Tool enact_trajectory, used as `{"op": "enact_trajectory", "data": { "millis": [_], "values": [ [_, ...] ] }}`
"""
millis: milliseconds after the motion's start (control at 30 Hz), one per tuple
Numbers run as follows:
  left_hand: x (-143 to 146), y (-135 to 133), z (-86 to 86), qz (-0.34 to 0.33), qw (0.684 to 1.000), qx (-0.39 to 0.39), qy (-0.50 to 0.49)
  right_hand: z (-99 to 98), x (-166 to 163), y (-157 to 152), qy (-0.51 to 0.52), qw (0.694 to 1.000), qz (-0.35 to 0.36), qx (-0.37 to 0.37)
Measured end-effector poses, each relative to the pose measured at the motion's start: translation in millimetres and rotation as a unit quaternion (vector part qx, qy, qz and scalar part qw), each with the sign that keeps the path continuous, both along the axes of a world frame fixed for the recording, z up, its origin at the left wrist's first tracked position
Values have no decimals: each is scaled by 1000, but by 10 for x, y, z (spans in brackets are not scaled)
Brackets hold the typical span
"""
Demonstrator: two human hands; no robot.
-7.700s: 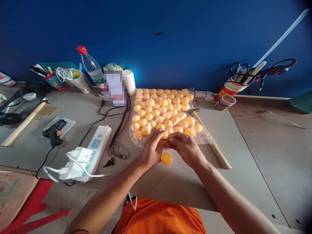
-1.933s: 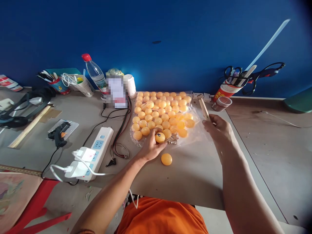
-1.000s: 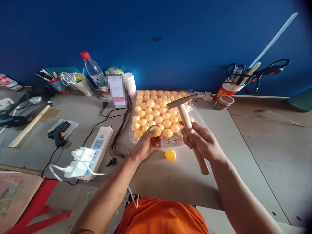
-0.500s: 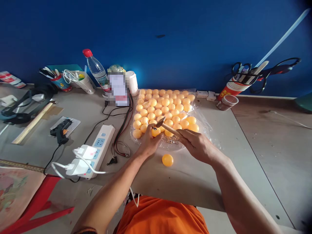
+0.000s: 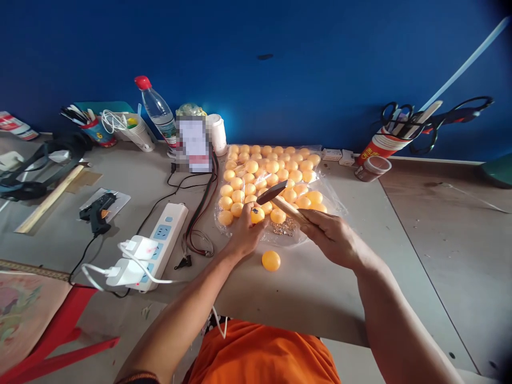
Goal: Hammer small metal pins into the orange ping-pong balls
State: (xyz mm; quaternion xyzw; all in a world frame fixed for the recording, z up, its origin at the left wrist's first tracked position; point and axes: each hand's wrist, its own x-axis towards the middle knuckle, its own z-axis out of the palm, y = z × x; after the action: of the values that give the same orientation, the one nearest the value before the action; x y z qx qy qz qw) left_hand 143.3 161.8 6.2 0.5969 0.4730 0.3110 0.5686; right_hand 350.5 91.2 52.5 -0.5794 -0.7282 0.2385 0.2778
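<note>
**Hammer head poised over a pinched orange ball**

The orange ball (image 5: 257,215) sits at the near edge of the bag of balls (image 5: 276,170), pinched between the thumb and fingertips of the left hand (image 5: 243,238). A small dark mark shows on top of the ball. That hand comes in from the lower left with the forearm stretched across the table (image 5: 304,298), wrist low, fingers curled up and around the ball.

The right hand (image 5: 332,240) is closed in a fist around the wooden handle of a hammer (image 5: 280,198). Its forearm reaches in from the lower right. The handle slants up and to the left from the fist, so the dark metal head hangs just above and slightly right of the held ball, over the near rows of the bag. Whether the head touches the ball cannot be told.

Just in front of the bag, between the two hands, lies a small heap of shiny metal bits (image 5: 285,228). A loose ball (image 5: 271,260) rests on the bare table a little nearer than that.

Left of the bag are a tangle of cables and a white power strip (image 5: 165,236), and further left a black glue gun (image 5: 96,210). Behind the bag's left corner stands a water bottle (image 5: 158,113). Right of the bag are a small jar (image 5: 373,167) and a paper cup (image 5: 380,146) holding scissors.
</note>
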Motion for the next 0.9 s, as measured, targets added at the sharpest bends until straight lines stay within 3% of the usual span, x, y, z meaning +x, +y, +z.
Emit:
{"op": "enact_trajectory", "data": {
  "millis": [367, 667, 800, 900],
  "values": [
    [-15, 18, -75, 8, 1000, 28, -7, -1, -36, -6, -9, 1000, 7, 9],
    [-11, 19, -97, 13, 999, 6, -31, -1, -28, -10, -7, 1000, 12, 16],
    [-4, 21, -79, 28, 996, -48, -75, -4, -38, -3, -27, 999, 26, -20],
    [3, 29, -22, 21, 979, -105, -173, 13, -36, -1, 27, 999, -1, -32]
  ]
}}
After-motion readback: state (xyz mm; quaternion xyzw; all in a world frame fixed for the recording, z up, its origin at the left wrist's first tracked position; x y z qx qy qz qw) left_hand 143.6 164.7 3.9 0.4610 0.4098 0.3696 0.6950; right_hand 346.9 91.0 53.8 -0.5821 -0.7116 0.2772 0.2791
